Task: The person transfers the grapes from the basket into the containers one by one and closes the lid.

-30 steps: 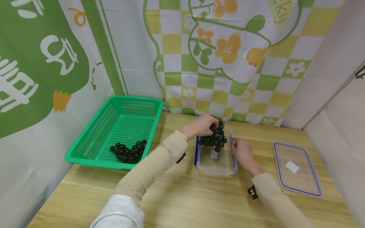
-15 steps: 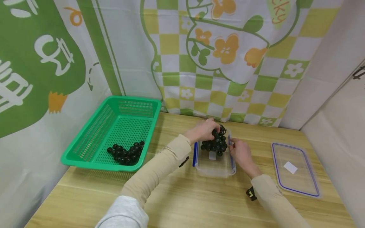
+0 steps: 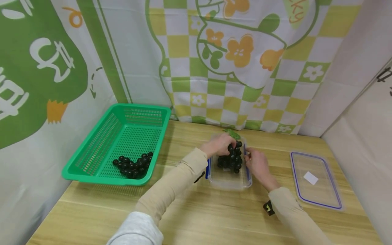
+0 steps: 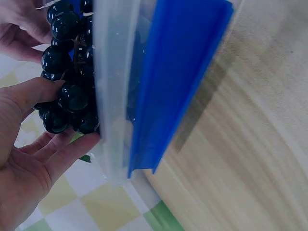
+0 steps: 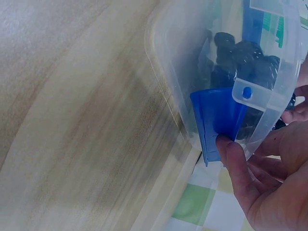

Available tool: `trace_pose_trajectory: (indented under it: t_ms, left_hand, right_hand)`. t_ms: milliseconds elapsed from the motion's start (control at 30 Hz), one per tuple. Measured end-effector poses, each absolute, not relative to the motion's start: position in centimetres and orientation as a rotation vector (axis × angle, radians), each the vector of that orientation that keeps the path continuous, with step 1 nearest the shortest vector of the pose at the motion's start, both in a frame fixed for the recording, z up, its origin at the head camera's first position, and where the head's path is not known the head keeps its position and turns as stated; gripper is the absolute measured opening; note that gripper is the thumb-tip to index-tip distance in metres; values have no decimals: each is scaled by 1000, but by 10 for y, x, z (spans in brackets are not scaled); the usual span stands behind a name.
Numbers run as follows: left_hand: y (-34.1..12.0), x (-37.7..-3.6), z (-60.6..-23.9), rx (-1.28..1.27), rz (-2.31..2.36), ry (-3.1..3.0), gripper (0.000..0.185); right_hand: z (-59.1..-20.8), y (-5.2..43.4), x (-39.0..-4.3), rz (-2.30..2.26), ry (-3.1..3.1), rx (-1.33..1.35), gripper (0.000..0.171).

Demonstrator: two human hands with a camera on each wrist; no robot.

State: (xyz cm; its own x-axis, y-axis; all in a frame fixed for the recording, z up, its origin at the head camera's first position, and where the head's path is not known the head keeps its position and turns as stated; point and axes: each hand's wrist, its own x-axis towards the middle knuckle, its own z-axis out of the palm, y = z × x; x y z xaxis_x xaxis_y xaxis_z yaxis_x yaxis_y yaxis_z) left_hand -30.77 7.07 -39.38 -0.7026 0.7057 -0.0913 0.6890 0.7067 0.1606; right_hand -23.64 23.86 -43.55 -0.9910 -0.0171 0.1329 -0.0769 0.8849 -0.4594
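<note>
A bunch of dark grapes (image 3: 232,157) hangs low inside a clear container (image 3: 229,181) at the table's middle. My left hand (image 3: 221,144) grips the bunch from its top; in the left wrist view its fingers (image 4: 53,149) curl round the grapes (image 4: 67,91) beside the container wall (image 4: 113,96) and a blue clip (image 4: 178,82). My right hand (image 3: 256,162) holds the container's right side. In the right wrist view its thumb (image 5: 232,155) presses the blue clip (image 5: 216,118) while its fingers reach over the rim; the grapes (image 5: 240,55) show through the plastic.
A green basket (image 3: 101,149) stands at the left with a second bunch of dark grapes (image 3: 132,165) in it. The clear lid (image 3: 315,180) with a blue edge lies at the right. A patterned cloth hangs behind the table, and a pale wall closes the right side.
My left hand has lowered the bunch from above the container down into it. My right hand has moved in from the container's side to grip its rim.
</note>
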Motion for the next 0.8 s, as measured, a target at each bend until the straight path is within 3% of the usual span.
trace_pose_trajectory:
  t_ms: [800]
  left_hand:
    - [65,-291,-401,1168,323,2654,28]
  right_hand:
    - [-437,238,-237,720,-2897,90,35]
